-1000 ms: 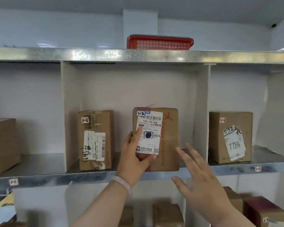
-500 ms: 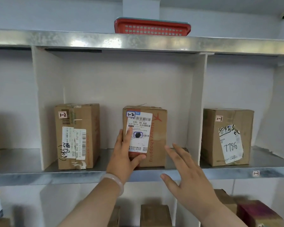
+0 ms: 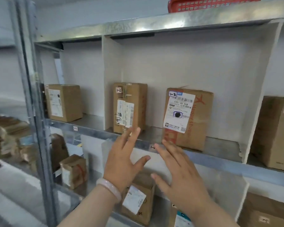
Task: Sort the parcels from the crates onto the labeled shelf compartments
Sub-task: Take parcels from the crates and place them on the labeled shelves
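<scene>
The parcel (image 3: 187,118) stands above an apparently matching shelf tag (image 3: 153,146). Below the parcel, the left hand (image 3: 123,161) and right hand (image 3: 179,174) are spread, empty.

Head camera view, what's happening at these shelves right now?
A person is sorting parcels onto a metal shelf. Both the left hand and right hand are open and empty, held just in front of the shelf edge. The Happy shopping parcel stands upright in the middle compartment, apart from a narrower box on its left; both carry 1-2 stickers.
</scene>
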Available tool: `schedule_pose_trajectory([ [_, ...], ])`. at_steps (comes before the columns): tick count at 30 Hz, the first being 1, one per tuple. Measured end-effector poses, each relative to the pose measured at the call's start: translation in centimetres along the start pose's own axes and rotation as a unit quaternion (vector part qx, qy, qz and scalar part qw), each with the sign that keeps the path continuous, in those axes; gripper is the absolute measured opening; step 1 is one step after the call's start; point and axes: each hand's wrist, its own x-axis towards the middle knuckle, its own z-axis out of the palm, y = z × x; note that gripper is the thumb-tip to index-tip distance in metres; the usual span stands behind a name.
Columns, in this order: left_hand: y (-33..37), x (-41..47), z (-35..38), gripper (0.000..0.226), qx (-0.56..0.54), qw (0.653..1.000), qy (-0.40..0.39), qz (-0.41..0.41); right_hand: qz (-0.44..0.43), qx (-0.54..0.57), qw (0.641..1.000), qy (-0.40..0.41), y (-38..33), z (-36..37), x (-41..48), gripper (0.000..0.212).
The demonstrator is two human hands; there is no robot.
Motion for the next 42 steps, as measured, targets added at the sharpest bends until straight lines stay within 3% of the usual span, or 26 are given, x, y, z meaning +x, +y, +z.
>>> schedule_pose_trajectory([
  [6, -3.8, -11.9, -12.4, 0.081, 0.223, 0.970, 0.003, -0.098, -0.135, 0.131, 0.977, -0.101, -9.5, 6.7, 0.5, 0.075],
  [9, -3.4, -17.3, -19.4, 0.080, 0.326, 0.930, 0.008, -0.172, -0.200, 0.216, 0.947, -0.129, -16.7, 8.6, -0.2, 0.075],
  [14, -0.8, -24.9, -29.0, 0.073, 0.417, 0.871, 0.037, -0.257, -0.309, 0.262, 0.900, -0.161, -27.3, 10.1, -2.5, 0.079],
  [18, 1.7, -31.3, -35.1, 0.074, 0.450, 0.831, 0.076, -0.318, -0.372, 0.307, 0.858, -0.178, -35.8, 9.8, -5.6, 0.081],
  [31, 13.1, -57.3, -60.9, 0.070, 0.520, 0.698, 0.117, -0.478, -0.466, 0.447, 0.722, -0.248, -70.2, 2.7, -24.9, 0.074],
  [38, 14.6, -67.7, -69.0, 0.070, 0.488, 0.633, 0.150, -0.582, -0.509, 0.443, 0.670, -0.310, -80.8, 2.9, -31.3, 0.075],
  [42, 13.3, -71.1, -71.8, 0.070, 0.453, 0.610, 0.164, -0.629, -0.490, 0.454, 0.661, -0.343, -85.6, 4.6, -32.2, 0.074],
])
